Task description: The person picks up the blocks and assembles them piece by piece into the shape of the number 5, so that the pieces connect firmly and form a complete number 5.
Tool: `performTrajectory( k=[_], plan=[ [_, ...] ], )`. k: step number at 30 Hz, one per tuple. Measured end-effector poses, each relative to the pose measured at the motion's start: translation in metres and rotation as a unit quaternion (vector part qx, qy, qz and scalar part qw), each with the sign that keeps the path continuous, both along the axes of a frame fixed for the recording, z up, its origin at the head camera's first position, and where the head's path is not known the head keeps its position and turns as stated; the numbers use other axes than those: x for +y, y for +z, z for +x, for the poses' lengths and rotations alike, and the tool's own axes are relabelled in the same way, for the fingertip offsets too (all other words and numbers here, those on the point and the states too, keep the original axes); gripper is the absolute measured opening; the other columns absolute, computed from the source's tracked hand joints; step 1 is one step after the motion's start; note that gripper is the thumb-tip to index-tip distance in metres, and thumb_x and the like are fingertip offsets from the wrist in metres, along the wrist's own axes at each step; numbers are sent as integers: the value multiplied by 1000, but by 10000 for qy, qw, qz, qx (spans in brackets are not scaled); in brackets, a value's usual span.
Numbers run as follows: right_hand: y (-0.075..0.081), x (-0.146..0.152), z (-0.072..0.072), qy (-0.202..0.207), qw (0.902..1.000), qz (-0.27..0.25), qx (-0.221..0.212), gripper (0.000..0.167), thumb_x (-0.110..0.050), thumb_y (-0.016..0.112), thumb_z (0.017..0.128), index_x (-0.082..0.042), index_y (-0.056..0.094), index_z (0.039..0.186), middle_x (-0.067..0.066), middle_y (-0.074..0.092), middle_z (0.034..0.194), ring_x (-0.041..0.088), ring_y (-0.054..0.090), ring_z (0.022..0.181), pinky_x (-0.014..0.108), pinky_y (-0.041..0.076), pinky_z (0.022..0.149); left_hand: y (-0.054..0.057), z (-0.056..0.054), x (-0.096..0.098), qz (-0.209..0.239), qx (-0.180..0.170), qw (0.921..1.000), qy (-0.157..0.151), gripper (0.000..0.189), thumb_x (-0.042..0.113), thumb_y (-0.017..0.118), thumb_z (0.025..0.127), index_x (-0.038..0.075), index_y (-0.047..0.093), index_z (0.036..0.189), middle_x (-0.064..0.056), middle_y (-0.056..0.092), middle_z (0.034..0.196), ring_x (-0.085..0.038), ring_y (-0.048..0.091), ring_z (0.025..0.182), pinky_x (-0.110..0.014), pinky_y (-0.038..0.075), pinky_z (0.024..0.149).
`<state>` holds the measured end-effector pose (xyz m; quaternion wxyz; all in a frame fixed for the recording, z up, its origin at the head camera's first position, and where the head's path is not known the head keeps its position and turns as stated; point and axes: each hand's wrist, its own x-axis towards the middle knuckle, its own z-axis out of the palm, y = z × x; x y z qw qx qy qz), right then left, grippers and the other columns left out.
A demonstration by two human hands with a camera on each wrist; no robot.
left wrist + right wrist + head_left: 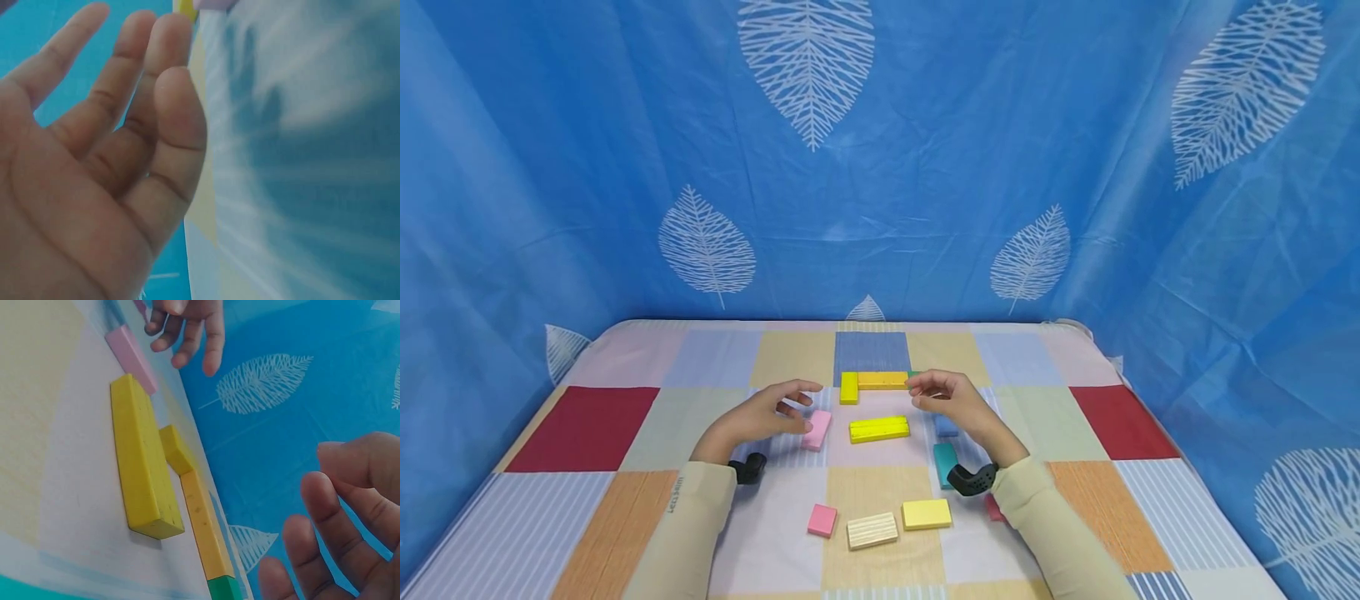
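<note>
My left hand (771, 410) hovers by a pink block (817, 430), fingers loosely bent and nothing held. In the left wrist view its palm and fingers (180, 106) face the camera, bare. My right hand (955, 400) is raised beside a green block (225, 587), its fingers relaxed and holding nothing. That green block meets the end of an orange block (882, 381), whose other end touches a yellow block (848, 388) set crosswise. Between the hands and nearer me lies a long bright yellow block (880, 430). Below the right hand, a blue block (946, 426) is partly covered.
Nearer me lie a teal block (943, 463), a pink square block (822, 520), a striped wooden block (872, 531), a pale yellow block (927, 514) and a red block (994, 508) partly behind the right sleeve. A patchwork cloth (775, 567) covers the table; blue curtains (925, 167) surround it.
</note>
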<state>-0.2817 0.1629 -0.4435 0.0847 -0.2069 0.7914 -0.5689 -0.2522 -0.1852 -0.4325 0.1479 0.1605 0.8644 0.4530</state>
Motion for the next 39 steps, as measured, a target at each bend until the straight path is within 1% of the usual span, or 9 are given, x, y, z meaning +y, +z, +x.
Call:
performTrajectory(
  k=[6,9,11,13,18,25,31,36,39],
  plan=[
    [-6,-3,1,145,9997,191,-38,32,0,70,101,14,67,130,31,70,121,22,66,104,23,54,91,-5,-2,-5,-111,-486,9987,103,69,0,84,90,2,56,152,-20,64,134,-29,65,109,-50,58,101],
    [-9,-4,0,247,9992,320,-8,32,0,70,101,14,68,129,29,71,123,26,67,105,23,54,90,-7,-2,-7,-99,-586,9982,17,70,-2,83,89,1,54,153,-19,64,132,-27,65,107,-48,59,100],
    [-12,-4,0,303,9987,403,-3,32,0,71,100,13,68,129,29,71,126,26,66,105,23,54,91,-8,-3,-7,-86,-625,9980,-29,70,-3,83,89,0,54,153,-19,64,131,-27,65,106,-47,59,100],
    [-14,-4,-1,331,9982,506,23,31,0,72,100,13,68,128,28,71,127,24,65,105,24,53,92,-9,-3,-7,-78,-621,9980,-73,70,-3,83,89,-1,54,152,-19,64,129,-27,64,105,-47,59,99],
    [-17,-3,-2,390,9961,782,84,31,0,75,98,11,70,127,25,72,125,20,65,102,29,54,91,-10,-3,-5,-243,-562,9981,-15,68,-3,84,89,-1,56,150,-16,65,125,-26,62,102,-44,59,96],
    [-19,-3,-2,362,9907,1306,90,32,-1,80,94,7,74,125,19,75,123,25,69,108,37,56,96,-15,-4,-1,-550,-545,9967,259,65,-3,86,88,2,61,147,-12,66,121,-23,60,99,-40,60,95],
    [-21,-5,-1,330,9852,1675,165,33,-1,83,92,4,76,124,16,77,122,29,70,112,47,57,101,-17,-5,-3,-433,-573,9972,223,63,-8,85,87,-3,61,145,-12,65,118,-22,59,97,-34,58,89],
    [-21,-7,0,279,9831,1793,247,31,0,83,92,4,77,122,15,77,119,30,71,110,47,57,100,-17,-5,-4,-398,-518,9978,127,60,-8,84,87,-6,61,143,-12,64,117,-22,59,96,-33,58,89],
    [-20,-7,1,237,9821,1843,298,30,-1,83,91,3,78,121,14,77,117,29,71,108,47,57,99,-18,-6,-4,-421,-511,9977,168,59,-8,84,87,-5,63,141,-10,64,116,-21,58,96,-33,58,89]
  ],
)
